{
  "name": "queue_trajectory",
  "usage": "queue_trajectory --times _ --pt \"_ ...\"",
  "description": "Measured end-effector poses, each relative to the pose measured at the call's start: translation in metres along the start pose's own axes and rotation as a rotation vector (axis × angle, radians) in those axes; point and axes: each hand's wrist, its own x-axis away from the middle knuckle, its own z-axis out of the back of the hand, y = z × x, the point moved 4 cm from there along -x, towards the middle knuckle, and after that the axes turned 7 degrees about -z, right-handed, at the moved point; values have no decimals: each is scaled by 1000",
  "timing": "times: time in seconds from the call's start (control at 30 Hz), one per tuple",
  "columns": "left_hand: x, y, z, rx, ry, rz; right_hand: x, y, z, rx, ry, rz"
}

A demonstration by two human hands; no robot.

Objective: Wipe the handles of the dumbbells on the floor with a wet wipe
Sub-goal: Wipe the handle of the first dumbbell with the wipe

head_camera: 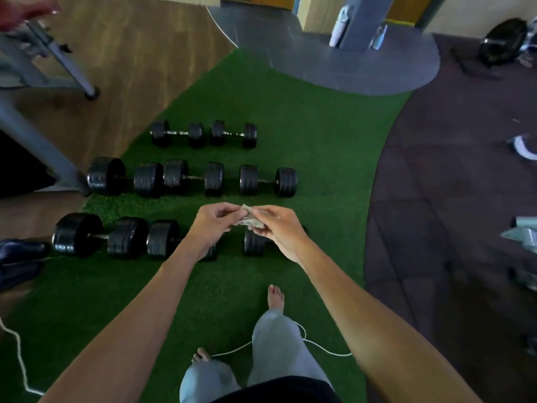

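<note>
- Over the green turf (pixel 290 135), both hands meet in mid-air — left hand (pixel 213 225) and right hand (pixel 279 231) pinch one crumpled wet wipe (pixel 249 219) between them.
- Fingers of each hand curl narrowly onto the wipe, thumbs on top; it sits right at the fingertips, touching both.
- No brand, label or writing can be read anywhere.
- Dumbbells (pixel 203 133) lie in three rows on the turf ahead — the nearest row (pixel 100 235) runs directly beneath the hands, partly hidden by them.
- Bare feet (pixel 275 296) stand on the turf, and a white cord (pixel 319 346) trails across it.
</note>
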Motion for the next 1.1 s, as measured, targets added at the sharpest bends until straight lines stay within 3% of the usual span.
queue_trajectory --times 0.17,0.37,0.6,0.87,1.1 --pt "-53 -10 -59 16 -26 40 -38 4 68 -56 88 -50" --pt "-135 -59 -121 4 -21 109 -103 15 148 24 55 -60" --pt "-222 -203 -161 -361 73 99 -227 116 235 239 383 -71" --pt "-321 -423 -178 -869 -35 -153 -407 266 266 569 497 41" --pt "-374 -538 -190 -1072 87 -493 -518 360 262 698 437 246"
